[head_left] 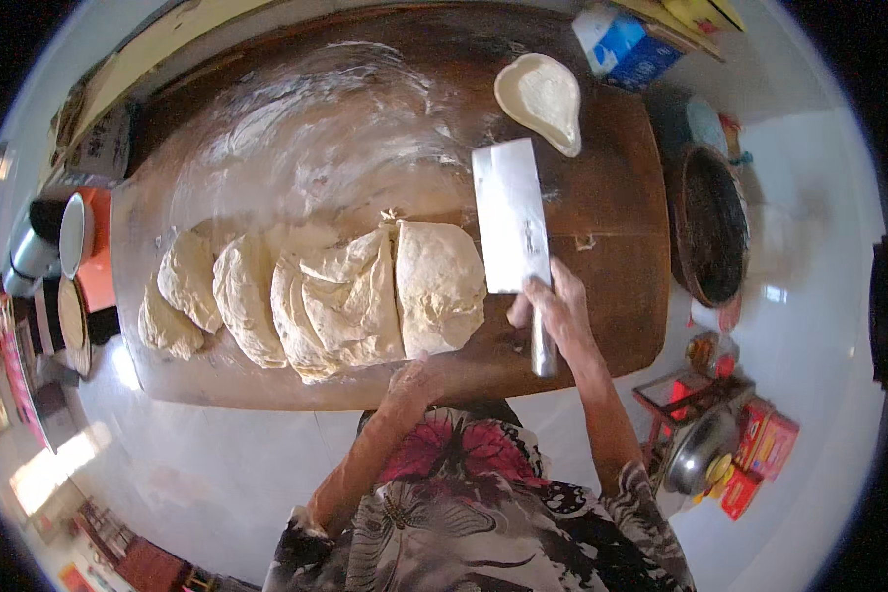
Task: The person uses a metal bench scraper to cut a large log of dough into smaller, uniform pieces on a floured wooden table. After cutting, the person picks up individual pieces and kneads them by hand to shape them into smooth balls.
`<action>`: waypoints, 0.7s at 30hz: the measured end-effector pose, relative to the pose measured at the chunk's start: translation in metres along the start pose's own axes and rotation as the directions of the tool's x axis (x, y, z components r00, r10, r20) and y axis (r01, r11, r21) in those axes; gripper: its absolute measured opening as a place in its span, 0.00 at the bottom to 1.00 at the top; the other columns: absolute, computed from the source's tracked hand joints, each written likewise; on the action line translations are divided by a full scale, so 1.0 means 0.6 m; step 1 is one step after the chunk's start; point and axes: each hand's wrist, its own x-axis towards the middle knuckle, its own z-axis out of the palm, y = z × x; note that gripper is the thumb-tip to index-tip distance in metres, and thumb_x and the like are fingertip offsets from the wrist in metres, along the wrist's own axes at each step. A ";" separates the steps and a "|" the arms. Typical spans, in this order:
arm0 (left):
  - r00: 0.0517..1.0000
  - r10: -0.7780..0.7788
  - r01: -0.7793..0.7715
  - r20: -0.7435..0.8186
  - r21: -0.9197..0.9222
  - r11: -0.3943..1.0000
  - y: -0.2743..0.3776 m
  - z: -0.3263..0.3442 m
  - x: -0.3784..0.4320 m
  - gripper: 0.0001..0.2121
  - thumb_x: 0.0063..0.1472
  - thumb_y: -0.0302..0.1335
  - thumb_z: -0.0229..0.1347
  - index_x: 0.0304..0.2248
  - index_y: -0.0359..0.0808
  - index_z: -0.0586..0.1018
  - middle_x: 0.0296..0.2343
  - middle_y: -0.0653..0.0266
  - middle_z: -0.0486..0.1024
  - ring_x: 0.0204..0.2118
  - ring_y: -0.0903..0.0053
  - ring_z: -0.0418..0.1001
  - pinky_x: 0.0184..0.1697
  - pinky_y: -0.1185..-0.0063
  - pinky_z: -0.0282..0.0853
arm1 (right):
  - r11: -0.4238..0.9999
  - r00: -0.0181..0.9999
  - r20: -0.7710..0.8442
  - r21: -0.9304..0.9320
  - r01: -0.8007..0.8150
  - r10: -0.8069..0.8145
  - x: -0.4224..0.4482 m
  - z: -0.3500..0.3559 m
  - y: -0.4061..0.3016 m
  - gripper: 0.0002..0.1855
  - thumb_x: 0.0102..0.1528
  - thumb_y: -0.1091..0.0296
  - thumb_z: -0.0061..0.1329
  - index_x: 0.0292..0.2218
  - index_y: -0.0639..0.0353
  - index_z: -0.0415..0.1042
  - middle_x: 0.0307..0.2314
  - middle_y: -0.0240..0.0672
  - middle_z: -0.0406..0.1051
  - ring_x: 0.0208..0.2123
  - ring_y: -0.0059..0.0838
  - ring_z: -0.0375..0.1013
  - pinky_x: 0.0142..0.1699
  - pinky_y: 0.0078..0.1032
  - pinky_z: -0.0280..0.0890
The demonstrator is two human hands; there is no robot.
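Several slabs of pale dough lie in a row along the front of a brown wooden table [607, 311]. The rightmost block of dough [440, 285] has a straight cut edge and sits close against a wider folded piece of dough [340, 296]. Further left are a narrow slab [246, 300] and two smaller lumps, one of them an end lump [166, 322]. My right hand [559, 307] grips the handle of a cleaver [513, 222], its broad blade to the right of the dough. My left hand [414, 381] is at the rightmost block's near edge, its fingers partly blurred.
A gourd-shaped scoop [540, 100] with white flour stands at the back right. Flour [325, 111] is smeared over the table's far part. Beyond the right edge is a dark round basin [714, 226]; a metal bowl [703, 451] sits lower right. A white bowl [76, 235] stands left.
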 end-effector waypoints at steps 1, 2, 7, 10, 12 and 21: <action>0.999 -0.007 0.004 -0.042 -0.072 0.997 0.002 0.005 0.004 0.19 0.67 0.34 0.43 0.50 0.27 0.66 0.46 0.53 0.70 0.51 0.64 0.67 0.52 0.70 0.66 | 0.999 0.999 0.002 0.030 0.033 -0.033 0.041 0.007 0.014 0.17 0.58 0.62 0.47 0.41 0.68 0.63 0.16 0.37 0.70 0.19 0.25 0.72 0.27 0.24 0.70; 0.998 0.049 -0.043 -0.041 0.132 0.990 0.001 0.016 0.015 0.20 0.67 0.36 0.44 0.50 0.26 0.66 0.46 0.52 0.70 0.51 0.64 0.67 0.52 0.70 0.66 | 0.996 0.997 -0.021 -0.051 0.076 -0.077 0.080 0.010 0.029 0.15 0.58 0.64 0.46 0.41 0.68 0.65 0.17 0.37 0.70 0.20 0.28 0.72 0.27 0.27 0.70; 0.932 -0.247 0.023 -0.265 -0.637 0.771 0.015 0.050 0.061 0.25 0.67 0.41 0.45 0.49 0.21 0.64 0.44 0.45 0.69 0.50 0.63 0.68 0.51 0.71 0.68 | 0.708 0.915 0.120 -0.597 0.376 -0.385 0.227 0.034 0.090 0.09 0.56 0.75 0.45 0.39 0.68 0.66 0.21 0.42 0.73 0.23 0.33 0.75 0.27 0.29 0.70; 0.903 -0.180 -0.131 -0.390 -0.648 0.751 -0.055 0.009 0.081 0.28 0.66 0.43 0.46 0.51 0.22 0.60 0.46 0.44 0.66 0.50 0.60 0.67 0.51 0.68 0.69 | 0.397 0.706 0.351 -0.636 0.662 -0.615 0.265 0.085 0.098 0.08 0.51 0.81 0.44 0.35 0.66 0.66 0.21 0.45 0.71 0.23 0.41 0.74 0.27 0.33 0.68; 0.883 -0.225 -0.172 -0.413 -0.730 0.662 -0.035 0.035 0.092 0.29 0.65 0.42 0.47 0.53 0.23 0.58 0.48 0.43 0.64 0.51 0.57 0.66 0.51 0.65 0.69 | 0.383 0.714 0.409 -0.636 0.670 -0.568 0.273 0.105 0.120 0.05 0.50 0.80 0.45 0.32 0.64 0.66 0.18 0.44 0.70 0.21 0.43 0.73 0.25 0.36 0.67; 0.874 -0.043 -0.241 -0.484 -0.508 0.827 0.047 0.174 0.135 0.31 0.63 0.41 0.51 0.56 0.29 0.54 0.49 0.40 0.64 0.52 0.54 0.66 0.45 0.64 0.74 | 0.614 0.820 0.431 -0.547 0.569 -0.376 0.299 0.081 0.138 0.09 0.57 0.68 0.46 0.33 0.66 0.71 0.15 0.46 0.69 0.18 0.46 0.72 0.21 0.37 0.65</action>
